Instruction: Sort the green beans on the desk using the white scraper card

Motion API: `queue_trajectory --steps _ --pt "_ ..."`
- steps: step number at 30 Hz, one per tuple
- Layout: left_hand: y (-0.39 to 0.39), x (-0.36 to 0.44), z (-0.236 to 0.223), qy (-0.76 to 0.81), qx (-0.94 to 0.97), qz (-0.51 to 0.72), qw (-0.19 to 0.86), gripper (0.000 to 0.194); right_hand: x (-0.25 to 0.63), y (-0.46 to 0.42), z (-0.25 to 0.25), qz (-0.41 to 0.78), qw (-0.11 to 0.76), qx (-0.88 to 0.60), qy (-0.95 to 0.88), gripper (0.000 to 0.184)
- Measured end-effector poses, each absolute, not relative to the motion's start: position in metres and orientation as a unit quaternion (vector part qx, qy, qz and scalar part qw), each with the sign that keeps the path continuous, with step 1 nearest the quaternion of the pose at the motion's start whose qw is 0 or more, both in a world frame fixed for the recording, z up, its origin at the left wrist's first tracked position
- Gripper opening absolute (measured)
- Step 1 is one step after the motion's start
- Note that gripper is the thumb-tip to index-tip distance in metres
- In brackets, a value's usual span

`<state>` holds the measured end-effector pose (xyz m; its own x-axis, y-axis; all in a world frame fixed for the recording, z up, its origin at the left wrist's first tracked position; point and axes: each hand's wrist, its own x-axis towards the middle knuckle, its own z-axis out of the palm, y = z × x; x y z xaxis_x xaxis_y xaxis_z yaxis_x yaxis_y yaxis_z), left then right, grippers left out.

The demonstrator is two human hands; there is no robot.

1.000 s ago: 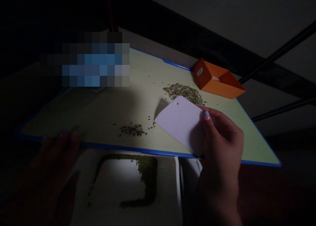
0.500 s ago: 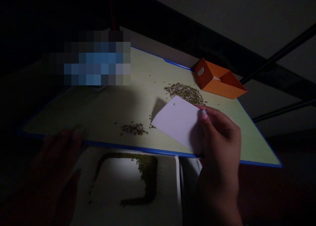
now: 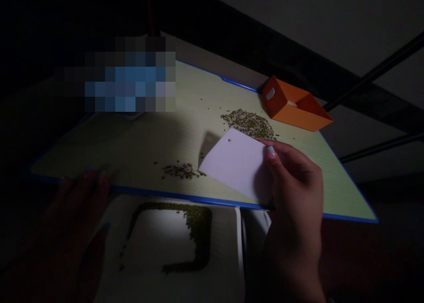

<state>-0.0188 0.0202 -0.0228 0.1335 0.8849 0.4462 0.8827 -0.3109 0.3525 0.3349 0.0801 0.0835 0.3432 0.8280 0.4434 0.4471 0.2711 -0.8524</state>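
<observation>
Pinching one white card (image 3: 238, 166) mid-frame, right hand (image 3: 294, 183) closed on it, two green seed piles (image 3: 249, 123) nearby, one white tray (image 3: 162, 232) lower centre, left hand (image 3: 77, 206) lower left, grip too dark to tell.

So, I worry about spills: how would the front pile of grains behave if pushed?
The front pile of grains would likely scatter, since it lies loose. Small and roundish, they may roll, perhaps over the nearby blue edge.

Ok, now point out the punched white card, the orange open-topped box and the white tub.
Punched white card (image 3: 236, 164): head view, middle of its flat face.
Orange open-topped box (image 3: 300, 115): head view, outside of its near wall.
White tub (image 3: 165, 236): head view, bare floor inside.
</observation>
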Motion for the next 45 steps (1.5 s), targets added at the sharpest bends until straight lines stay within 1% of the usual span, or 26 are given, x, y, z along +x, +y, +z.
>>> queue_trajectory --steps 2,6,10,16,24,31,37,45 --pt "0.021 -0.018 -0.023 0.569 0.761 0.31 -0.035 0.085 0.336 0.079 0.082 0.178 0.578 -0.579 -0.547 0.014" --pt "0.02 -0.016 -0.019 0.582 0.756 0.3 0.01 0.086 0.336 0.076 0.081 0.198 0.581 -0.573 -0.543 0.014" --pt "0.018 -0.014 -0.016 0.579 0.757 0.304 0.005 0.084 0.336 0.073 0.081 0.215 0.584 -0.572 -0.535 0.013" --pt "0.015 -0.007 -0.008 0.599 0.744 0.295 0.026 0.085 0.336 0.069 0.084 0.227 0.584 -0.575 -0.526 0.011" --pt "0.014 -0.006 -0.007 0.599 0.742 0.297 0.038 0.087 0.336 0.066 0.087 0.218 0.574 -0.595 -0.518 0.011" --pt "0.017 -0.012 -0.016 0.593 0.746 0.302 -0.008 0.085 0.337 0.066 0.087 0.23 0.572 -0.59 -0.521 0.009" --pt "0.011 -0.002 -0.004 0.61 0.736 0.292 0.031 0.083 0.34 0.065 0.086 0.244 0.562 -0.581 -0.536 0.01" --pt "0.011 0.001 0.003 0.607 0.738 0.293 0.039 0.085 0.343 0.064 0.085 0.237 0.547 -0.584 -0.55 0.01"
